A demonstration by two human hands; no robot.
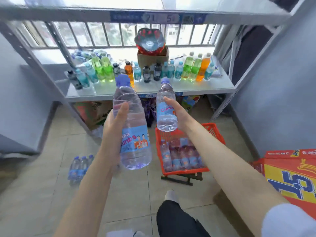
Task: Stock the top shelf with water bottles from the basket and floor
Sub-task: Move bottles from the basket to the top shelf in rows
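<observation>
Bottles gripped upright, one per hand: left hand (pixel 113 124) holds large bottle (pixel 131 124), right hand (pixel 177 111) small bottle (pixel 166 106); I'd lift both clear above top shelf (pixel 85 13) edge.

Each hand grips a clear water bottle with a blue cap: the left hand (pixel 111 127) a larger bottle (pixel 132 127), the right hand (pixel 179 113) a smaller bottle (pixel 166 106). Below sits a red basket (pixel 215 132) of bottles (labels blurred, seemingly the same brand), and a wrapped pack (pixel 79 168) lies on the floor (pixel 136 194).
</observation>
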